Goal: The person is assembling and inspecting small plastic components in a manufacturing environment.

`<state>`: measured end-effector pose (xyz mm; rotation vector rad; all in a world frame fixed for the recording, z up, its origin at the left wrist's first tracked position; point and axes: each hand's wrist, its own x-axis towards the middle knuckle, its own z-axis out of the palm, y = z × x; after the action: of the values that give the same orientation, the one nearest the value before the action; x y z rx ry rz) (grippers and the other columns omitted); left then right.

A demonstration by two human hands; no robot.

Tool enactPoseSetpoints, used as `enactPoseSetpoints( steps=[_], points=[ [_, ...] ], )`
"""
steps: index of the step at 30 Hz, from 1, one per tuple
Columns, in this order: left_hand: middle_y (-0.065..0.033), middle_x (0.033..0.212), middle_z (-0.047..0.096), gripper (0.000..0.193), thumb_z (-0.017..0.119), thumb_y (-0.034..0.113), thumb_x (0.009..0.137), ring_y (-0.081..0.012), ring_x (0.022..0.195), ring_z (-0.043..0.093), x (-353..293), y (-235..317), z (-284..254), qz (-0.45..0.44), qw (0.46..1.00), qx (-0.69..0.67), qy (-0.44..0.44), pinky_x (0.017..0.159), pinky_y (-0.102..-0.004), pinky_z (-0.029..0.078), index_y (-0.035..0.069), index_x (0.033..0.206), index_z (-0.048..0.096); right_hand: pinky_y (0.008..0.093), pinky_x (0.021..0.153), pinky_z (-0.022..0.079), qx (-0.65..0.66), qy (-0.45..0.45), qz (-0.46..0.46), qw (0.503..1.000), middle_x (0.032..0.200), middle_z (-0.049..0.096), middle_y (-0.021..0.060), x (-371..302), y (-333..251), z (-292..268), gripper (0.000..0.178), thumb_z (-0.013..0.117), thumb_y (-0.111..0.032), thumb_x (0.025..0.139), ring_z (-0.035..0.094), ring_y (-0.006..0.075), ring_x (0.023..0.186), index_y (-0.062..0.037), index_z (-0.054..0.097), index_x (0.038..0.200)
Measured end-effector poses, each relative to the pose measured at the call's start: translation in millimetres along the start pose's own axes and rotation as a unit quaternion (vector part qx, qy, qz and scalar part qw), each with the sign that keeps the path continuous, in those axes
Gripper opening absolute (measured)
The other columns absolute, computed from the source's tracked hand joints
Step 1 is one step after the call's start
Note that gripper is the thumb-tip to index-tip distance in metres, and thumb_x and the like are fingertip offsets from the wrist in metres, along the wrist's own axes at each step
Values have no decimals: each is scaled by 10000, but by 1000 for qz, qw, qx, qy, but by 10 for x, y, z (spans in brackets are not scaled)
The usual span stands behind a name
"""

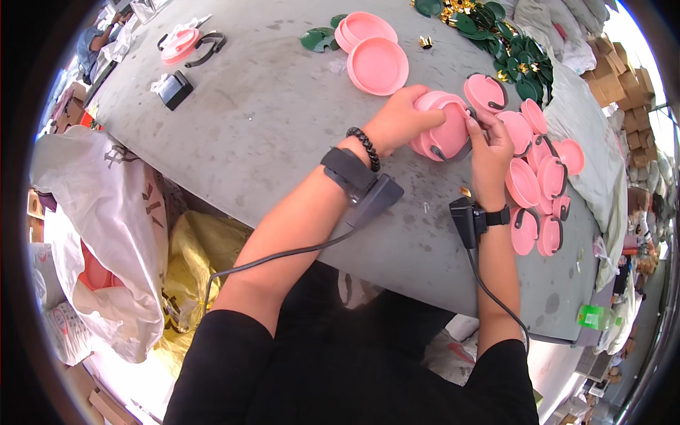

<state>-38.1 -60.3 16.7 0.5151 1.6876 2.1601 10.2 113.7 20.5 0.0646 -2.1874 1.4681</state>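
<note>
My left hand [398, 122] grips a pink round lid-like piece [450, 133] by its left side, thumb across its face. It looks like more than one layer of pink plastic. My right hand [491, 157] pinches its right edge, where a dark curved handle [462, 151] meets the rim. The left fingers are partly hidden behind the piece. To the right of it lie several pink round pieces with dark handles [552, 177], close together. Beyond my left hand, a pink shallow dish [378, 66] leans on another pink dish [367, 30].
Dark green discs and gold pieces [520, 57] are heaped at the far right of the grey table [283, 134]. At the far left lie a pink piece [180, 46], a loose dark handle [207, 49] and a small black box [175, 90]. White sacks [99, 205] stand beside the left edge.
</note>
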Motion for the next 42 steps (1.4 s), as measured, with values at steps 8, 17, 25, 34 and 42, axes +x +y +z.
enactPoseSetpoints(
  steps=[8,17,25,34,42],
  points=[
    [-95,945,619,368,642,172,756,-141,831,598,-13,18,39,11,999,26,18,716,-282,500,-27,1054,559,245,712,452,-61,-39,-92,993,882,593,46,53,-65,-108,157,611,-60,818,553,113,795,2,628,961],
    [-146,848,626,337,649,175,687,-185,778,622,-16,7,89,70,991,96,57,677,-314,510,-43,935,583,247,685,467,-67,-50,-60,995,902,604,56,37,-103,-143,159,620,-57,813,566,117,794,3,632,960],
    [-128,911,617,370,637,188,725,-165,813,608,-26,15,63,52,995,81,27,691,-297,511,-43,1004,563,256,675,481,-113,-82,-87,986,913,615,70,67,-189,-205,180,617,-49,808,579,126,783,10,626,977],
    [-162,816,623,353,647,190,677,-204,706,624,4,-48,101,82,992,67,61,621,-314,514,-59,917,577,256,680,472,-188,-97,-87,973,897,617,67,63,-346,-230,181,608,-39,794,580,128,761,12,616,967],
    [-135,825,623,339,643,169,692,-170,693,613,-8,-19,105,74,996,41,35,597,-297,515,-53,940,575,246,630,436,-137,-83,-71,985,872,594,47,14,-160,-224,160,613,-49,796,527,110,710,1,614,949]
  ],
)
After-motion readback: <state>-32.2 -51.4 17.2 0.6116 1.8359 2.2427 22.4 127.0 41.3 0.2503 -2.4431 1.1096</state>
